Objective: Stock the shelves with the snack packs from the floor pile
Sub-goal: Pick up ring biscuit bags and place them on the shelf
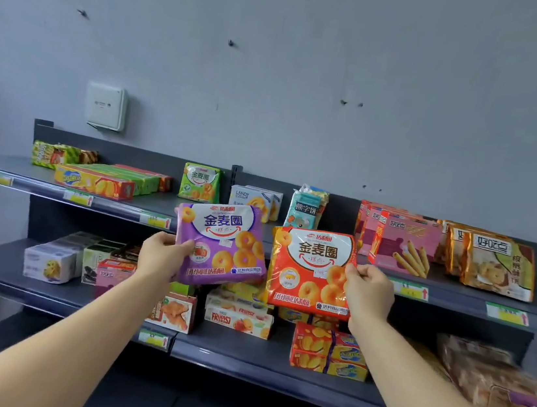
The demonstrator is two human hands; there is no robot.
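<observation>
The left hand grasps the purple snack pack by its lower left edge; the right hand grasps the orange snack pack by its right edge. Both packs are held upright, side by side, in front of the top shelf, below a green pack of the same design. The packs appear light, soft and air-filled, with slick film. Hold them at a sealed edge; squeezing the middle may crush the ring biscuits pictured on the front.
</observation>
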